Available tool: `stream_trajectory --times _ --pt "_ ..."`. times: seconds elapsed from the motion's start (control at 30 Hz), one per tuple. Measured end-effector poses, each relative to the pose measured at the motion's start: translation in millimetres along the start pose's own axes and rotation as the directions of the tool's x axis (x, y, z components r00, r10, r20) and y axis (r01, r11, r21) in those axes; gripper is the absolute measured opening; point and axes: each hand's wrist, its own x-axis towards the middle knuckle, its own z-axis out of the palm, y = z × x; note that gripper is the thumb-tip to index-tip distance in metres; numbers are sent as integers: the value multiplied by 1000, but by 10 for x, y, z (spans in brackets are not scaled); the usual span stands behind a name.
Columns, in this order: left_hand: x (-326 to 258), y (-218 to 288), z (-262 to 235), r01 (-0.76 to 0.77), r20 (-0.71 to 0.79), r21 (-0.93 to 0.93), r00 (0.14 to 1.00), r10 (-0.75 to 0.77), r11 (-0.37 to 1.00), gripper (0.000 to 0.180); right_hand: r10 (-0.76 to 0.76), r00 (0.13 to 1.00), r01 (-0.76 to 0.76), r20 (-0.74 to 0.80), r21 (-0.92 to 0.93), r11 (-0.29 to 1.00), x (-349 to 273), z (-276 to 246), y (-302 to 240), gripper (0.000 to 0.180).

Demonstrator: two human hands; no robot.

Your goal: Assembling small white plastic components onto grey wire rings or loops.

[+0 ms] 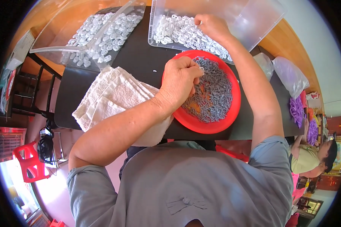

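Note:
My left hand (179,78) is closed over the left side of a round red tray (236,102). Its thumb and fingertips pinch a small whitish plastic piece (201,70). Many small grey screw-like pieces (216,94) lie heaped in the tray. Farther off, my right hand (213,27) reaches into a clear plastic bin (250,19) above a pile of small white ring-like plastic pieces (174,30). Its fingers are bent together; whether they hold a piece is too small to make out.
Another clear bin (70,49) with similar white pieces (113,34) stands at the far left. A folded pale towel (113,92) lies by my left forearm on the black table (140,62). Plastic bags (290,73) sit at the right edge; another person (308,157) is beyond.

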Motion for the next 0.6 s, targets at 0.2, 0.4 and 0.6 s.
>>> stream_trajectory --times 0.2,0.4,0.6 --pt "-15 15 -3 -5 7 2 1000 4 1000 12 -8 999 7 44 28 1000 -161 -125 -67 17" --pt "0 18 16 -1 14 -4 1000 1 1000 12 -32 999 32 -7 36 999 -190 46 14 17" --pt "1 38 -1 -3 12 -32 1000 3 999 13 63 986 -47 -155 107 993 -221 144 110 17"
